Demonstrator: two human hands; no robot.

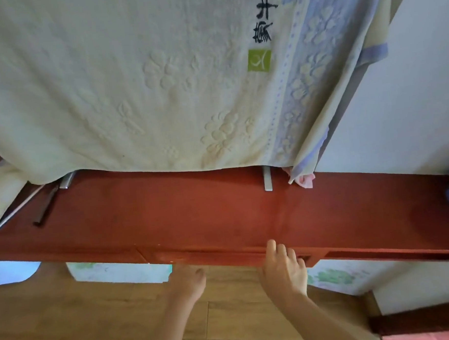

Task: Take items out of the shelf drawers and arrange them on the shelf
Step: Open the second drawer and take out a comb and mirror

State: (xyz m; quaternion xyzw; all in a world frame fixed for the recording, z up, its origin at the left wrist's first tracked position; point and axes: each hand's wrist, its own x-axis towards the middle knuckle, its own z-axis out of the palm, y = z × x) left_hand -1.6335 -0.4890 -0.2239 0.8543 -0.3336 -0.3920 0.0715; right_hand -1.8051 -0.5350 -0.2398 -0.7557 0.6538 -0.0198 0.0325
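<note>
Red wooden shelf (221,215), seen from above. Drawer (211,256) set in its front edge, closed or nearly so; contents not visible. On the shelf top: cream towel (132,83) draped over something bulky, pink cloth (306,182) at the towel's corner, dark metal strip (45,207) to the left. Left hand (187,280) reaches under the drawer front, fingers hidden; grip cannot be told. Right hand (283,268): fingers spread, fairly straight, against the drawer front, holding nothing.
</note>
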